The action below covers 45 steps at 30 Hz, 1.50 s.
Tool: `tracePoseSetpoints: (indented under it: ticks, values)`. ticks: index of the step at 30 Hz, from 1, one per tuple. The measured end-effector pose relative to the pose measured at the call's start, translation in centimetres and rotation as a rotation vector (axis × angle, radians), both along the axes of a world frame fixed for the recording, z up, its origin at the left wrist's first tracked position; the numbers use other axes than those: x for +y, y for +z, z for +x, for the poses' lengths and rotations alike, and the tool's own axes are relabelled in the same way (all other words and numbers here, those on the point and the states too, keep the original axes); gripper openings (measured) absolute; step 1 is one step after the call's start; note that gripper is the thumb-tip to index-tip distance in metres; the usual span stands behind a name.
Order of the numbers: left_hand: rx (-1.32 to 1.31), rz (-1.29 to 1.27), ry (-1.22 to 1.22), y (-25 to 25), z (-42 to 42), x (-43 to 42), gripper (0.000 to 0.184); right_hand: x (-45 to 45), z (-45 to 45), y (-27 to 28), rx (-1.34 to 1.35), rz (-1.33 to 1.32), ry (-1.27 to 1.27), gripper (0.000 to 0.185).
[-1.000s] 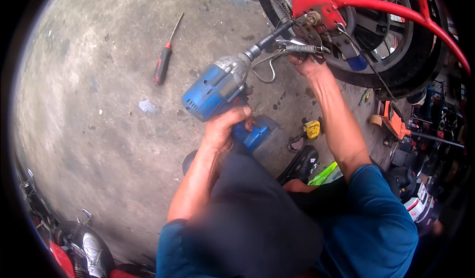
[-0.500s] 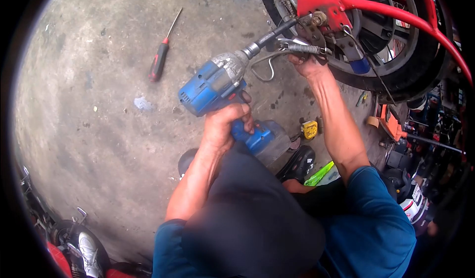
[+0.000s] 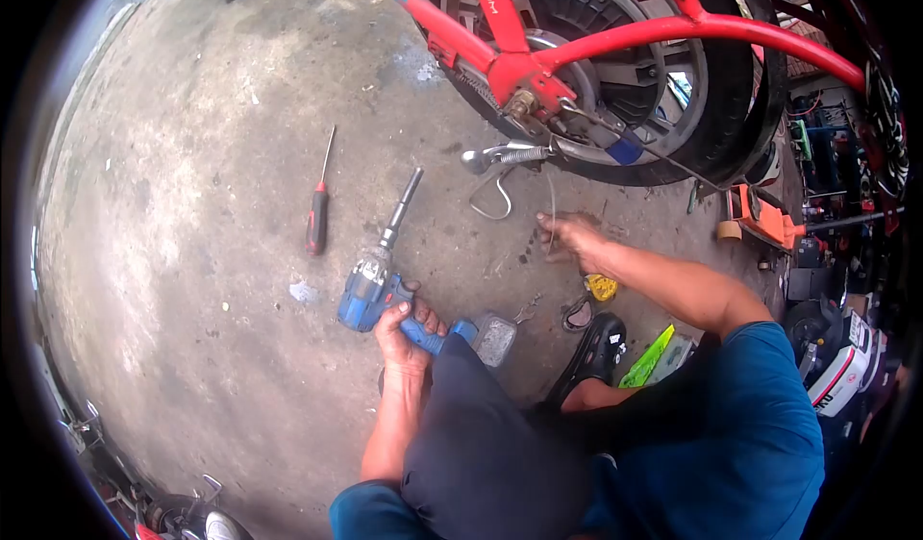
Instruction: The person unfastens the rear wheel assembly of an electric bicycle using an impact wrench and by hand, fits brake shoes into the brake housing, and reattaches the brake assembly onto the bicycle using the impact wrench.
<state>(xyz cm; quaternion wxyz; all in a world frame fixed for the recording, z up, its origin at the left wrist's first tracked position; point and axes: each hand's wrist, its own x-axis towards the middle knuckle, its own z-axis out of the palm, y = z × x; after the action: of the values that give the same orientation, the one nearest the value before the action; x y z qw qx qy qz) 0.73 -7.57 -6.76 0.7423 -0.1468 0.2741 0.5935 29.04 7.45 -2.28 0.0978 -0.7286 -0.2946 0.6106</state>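
Observation:
My left hand (image 3: pixel 406 336) is wrapped round the handle of a blue cordless impact wrench (image 3: pixel 363 295), whose long socket (image 3: pixel 409 194) points up and away over the floor. My right hand (image 3: pixel 575 239) is over the concrete below the wheel, its fingers blurred. A thin curved cable (image 3: pixel 553 194) passes by its fingertips; whether they grip it I cannot tell. Just above is a metal kickstand with a spring (image 3: pixel 522 155) and a bent rod (image 3: pixel 505 199), by the red frame (image 3: pixel 519 74). An axle nut (image 3: pixel 522 104) shows at the wheel's hub.
A red and black screwdriver (image 3: pixel 317 218) lies on the concrete at left. The black-tyred wheel (image 3: pixel 726 88) stands at upper right. Near my shoe (image 3: pixel 594 352) are a yellow tape measure (image 3: pixel 603 287) and a green packet (image 3: pixel 649 357). An orange jack (image 3: pixel 764 218) is at right.
The impact wrench has come away from the axle area, back toward my body. My right hand has moved down from the kickstand. The view has shifted, showing more of the red frame.

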Motion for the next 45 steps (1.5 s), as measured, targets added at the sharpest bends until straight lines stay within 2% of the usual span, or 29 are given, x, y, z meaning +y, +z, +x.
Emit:
tracePoseSetpoints:
  ticks: [2,5,8,11,12,14,15,18,20,21,22,23,25,27,28,30,31,32,34,36,38,39,40,41,42,44,45]
  values:
    - [0.06,-0.018,0.01,-1.3,0.3,-0.9,0.041,-0.1,3.1,1.6,-0.3,0.483,-0.092,0.048]
    - [0.022,-0.103,0.006,-3.9,1.3,-2.0,0.04,2.7,6.5,2.4,-0.263,1.055,0.129,0.048]
    - [0.086,-0.316,-0.095,-1.6,2.0,-1.6,0.035,2.0,4.1,4.1,-0.136,0.947,-0.175,0.047]
    - [0.581,-0.502,-0.316,2.1,1.7,-1.1,0.032,2.3,3.2,5.2,-0.134,1.254,-0.244,0.043]
    - [0.757,-0.454,-0.338,2.7,1.8,-1.5,0.031,2.3,3.4,5.4,-0.162,1.334,-0.241,0.04]
    - [0.957,-0.425,-0.584,3.2,1.7,-0.6,0.034,3.0,4.3,5.8,-0.231,1.511,-0.225,0.036]
    - [1.05,-0.422,-0.718,3.5,1.2,-0.8,0.036,3.1,4.8,5.2,-0.277,1.519,-0.225,0.037]
    - [1.491,-0.128,-1.423,3.2,-0.8,0.0,0.04,3.3,4.8,2.2,-0.353,1.5,-0.226,0.04]
    - [1.523,-0.082,-1.292,5.2,-1.2,1.4,0.042,3.3,3.7,0.1,-0.308,1.432,-0.209,0.044]
    - [1.535,-0.051,-1.224,6.2,-1.2,2.4,0.043,3.5,3.6,-2.5,-0.128,1.243,-0.218,0.046]
    - [1.584,0.036,-1.012,6.5,-0.9,3.6,0.042,4.0,3.8,-4.9,0.047,1.053,-0.225,0.049]
    - [1.618,0.118,-0.795,6.7,-0.4,4.9,0.041,4.5,2.4,-5.0,0.182,0.957,-0.305,0.05]
    - [1.562,0.249,-0.611,6.8,0.3,8.3,0.037,5.4,-0.1,-5.4,0.403,0.812,-0.433,0.053]
    - [1.642,0.377,-0.598,8.2,0.7,11.4,0.038,6.2,-1.1,-6.3,0.586,0.726,-0.536,0.056]
    - [1.614,0.388,-0.584,8.3,0.6,11.8,0.038,5.8,-0.7,-5.7,0.555,0.743,-0.553,0.059]
    - [1.57,0.398,-0.543,9.1,-0.4,13.0,0.038,4.6,2.6,-5.4,0.287,0.884,-0.491,0.059]
    - [1.618,0.331,-0.586,10.8,-1.1,13.3,0.038,3.2,2.4,-1.3,0.196,0.926,-0.502,0.057]
    - [1.666,0.251,-0.624,12.9,-1.7,13.0,0.039,2.1,1.3,2.2,0.156,1.012,-0.63,0.051]
    - [1.788,0.119,-0.71,13.8,-2.8,12.4,0.039,1.7,1.8,6.7,-0.082,1.241,-0.52,0.054]
    - [1.841,0.097,-0.872,18.5,-3.4,12.1,0.036,1.3,2.1,9.0,-0.477,1.193,-0.4,0.058]
    - [1.87,0.012,-0.885,23.0,-3.6,12.4,0.035,-0.3,1.4,7.2,-0.382,0.955,-0.584,0.06]
    - [1.875,-0.046,-0.883,25.9,-3.7,12.7,0.035,-2.9,-0.3,6.7,-0.299,0.692,-0.736,0.054]
    - [1.885,-0.116,-0.772,28.6,-3.2,13.1,0.035,-4.7,-2.7,8.0,-0.213,0.426,-0.869,0.048]
    - [1.904,-0.174,-0.653,31.6,-3.1,13.8,0.036,-6.0,-6.9,18.3,-0.079,0.227,-0.643,0.041]
    - [1.916,-0.23,-0.542,34.9,-3.2,14.6,0.036,-8.7,-7.5,19.1,0.025,0.398,-0.438,0.039]
    - [1.892,-0.31,-0.431,41.7,-3.7,15.7,0.038,-11.2,-9.9,29.8,0.197,0.449,-0.11,0.038]
    - [1.869,-0.339,-0.37,45.4,-3.5,16.3,0.038,-11.3,-10.4,36.9,0.218,0.353,-0.042,0.035]
